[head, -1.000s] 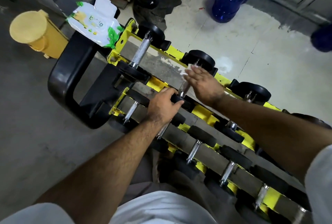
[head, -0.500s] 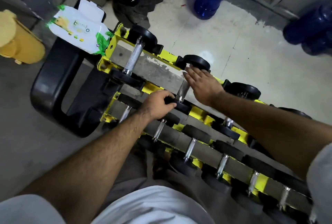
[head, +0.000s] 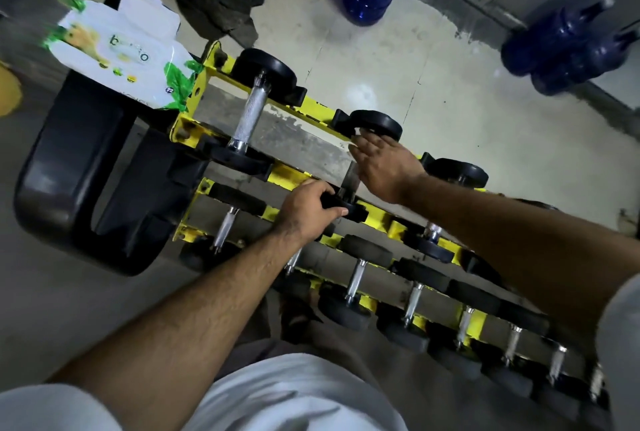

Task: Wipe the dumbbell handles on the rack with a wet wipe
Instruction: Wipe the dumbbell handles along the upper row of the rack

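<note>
Yellow rack [head: 287,174], left grip [head: 304,212] on dumbbell [head: 346,195]

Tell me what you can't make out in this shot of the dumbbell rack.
All in the head view:
- Wet wipe: hidden under the right hand, so unconfirmed.
- Dumbbell handle being wiped: mostly covered by that hand.
- Left hand fingers: curled round the near dumbbell head, hiding it.
- Wipes pack label: blurred.
- Rack right end: cut off by the frame edge.
</note>
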